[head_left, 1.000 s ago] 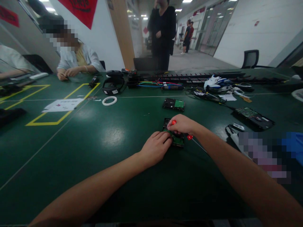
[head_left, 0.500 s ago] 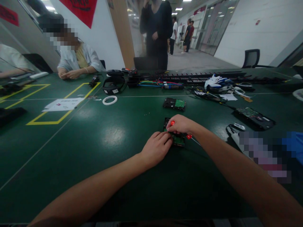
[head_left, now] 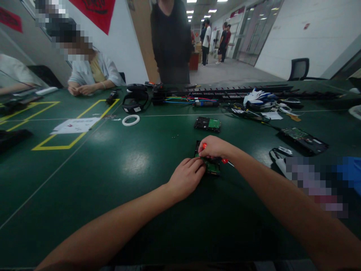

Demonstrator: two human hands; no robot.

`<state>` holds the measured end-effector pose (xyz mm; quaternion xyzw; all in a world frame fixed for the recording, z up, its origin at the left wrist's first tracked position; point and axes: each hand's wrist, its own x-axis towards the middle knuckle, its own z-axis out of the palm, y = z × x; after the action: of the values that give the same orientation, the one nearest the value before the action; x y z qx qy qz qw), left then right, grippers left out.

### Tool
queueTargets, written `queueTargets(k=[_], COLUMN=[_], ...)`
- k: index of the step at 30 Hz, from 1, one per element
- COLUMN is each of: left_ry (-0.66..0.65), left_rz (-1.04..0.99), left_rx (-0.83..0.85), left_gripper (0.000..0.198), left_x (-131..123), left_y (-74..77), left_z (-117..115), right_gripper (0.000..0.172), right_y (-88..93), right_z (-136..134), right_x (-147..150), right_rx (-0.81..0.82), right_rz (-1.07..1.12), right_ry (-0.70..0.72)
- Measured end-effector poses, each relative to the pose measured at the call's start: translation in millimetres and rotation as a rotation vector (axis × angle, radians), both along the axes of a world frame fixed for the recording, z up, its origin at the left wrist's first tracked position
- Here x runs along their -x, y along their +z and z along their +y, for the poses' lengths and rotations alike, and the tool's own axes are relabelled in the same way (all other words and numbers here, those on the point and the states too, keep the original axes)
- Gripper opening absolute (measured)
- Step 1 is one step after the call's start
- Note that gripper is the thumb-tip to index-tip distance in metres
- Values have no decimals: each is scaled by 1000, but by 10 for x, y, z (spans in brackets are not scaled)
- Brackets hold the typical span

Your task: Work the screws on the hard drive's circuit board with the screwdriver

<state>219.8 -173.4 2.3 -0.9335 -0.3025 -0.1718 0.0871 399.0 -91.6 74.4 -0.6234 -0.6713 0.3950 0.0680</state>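
A hard drive (head_left: 212, 168) with a green circuit board lies on the table in front of me, partly covered by both hands. My left hand (head_left: 188, 177) is closed against its left side, fingertips on the edge of the board. A screwdriver (head_left: 225, 160) with red on its handle is tucked in my closed right hand (head_left: 213, 146), its metal shaft sticking out to the right, away from the drive. The thumb and fingertips of that hand meet low over the board; anything between them is too small to make out. Beyond sits a second hard drive (head_left: 208, 124).
Tiny screws (head_left: 175, 136) lie left of the second drive. A white ring (head_left: 131, 120) and a paper sheet (head_left: 75, 125) are farther left. Another drive (head_left: 304, 141) with a cable lies right. Gloves (head_left: 258, 98) and cables line the back. A person (head_left: 91, 73) sits across the table.
Both hands stay at the hard drive; the right hand and screwdriver have shifted very slightly. Behind the table, a standing person has moved left and lowered an arm.
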Motion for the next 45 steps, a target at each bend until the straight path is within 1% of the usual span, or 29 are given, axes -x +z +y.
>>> queueTargets(k=[8,12,14,16,18,19,23,25,27,29,31,32,34,36,38,42,45], left_ry=[5,1,1,8,13,13,9,10,16,24,33,40,59,82,142,281,353], left_rz=[2,-5,-12,-15,-15,-14,-17,-24,-36,-47,-52,-52,-47,-28,-15,-27,-42], left_rx=[3,-13,-16,-11,3,12,43,55,69,83,101,113,140,151,156,158,157], left_gripper=[30,29,29,29,30,31,33,32,32,33,35,36,40,44,50,57,58], left_x=[6,4,3,3,6,7,5,-2,-10,-18,-29,-38,-75,-142,-244,-489,-625], left_y=[8,12,11,4,-7,-12,-23,-21,-14,3,35,58,111,166,211,253,248], left_z=[-3,-7,-11,-12,-11,-10,-12,-16,-21,-26,-36,-46,-81,-135,-199,-293,-295], right_gripper=[13,10,15,26,40,44,49,51,51,51,47,48,55,59,65,88,94], right_y=[21,12,22,59,123,164,354,432,467,439,350,290,167,66,2,-42,-64], right_z=[-37,-45,-62,-97,-148,-178,-334,-431,-527,-604,-649,-659,-658,-641,-624,-621,-629], right_x=[-76,-157,-210,-272,-344,-382,-525,-566,-581,-584,-594,-606,-642,-683,-715,-740,-748], right_rx=[3,4,-31,-112,-251,-326,-566,-718,-869,-1003,-1067,-1080,-1112,-1176,-1209,-1141,-1098], right_rz=[84,165,203,222,224,228,318,339,350,360,328,315,305,288,268,269,296], right_ry=[15,-10,-31,-58,-79,-74,-34,-62,-112,-175,-174,-173,-199,-234,-234,-208,-210])
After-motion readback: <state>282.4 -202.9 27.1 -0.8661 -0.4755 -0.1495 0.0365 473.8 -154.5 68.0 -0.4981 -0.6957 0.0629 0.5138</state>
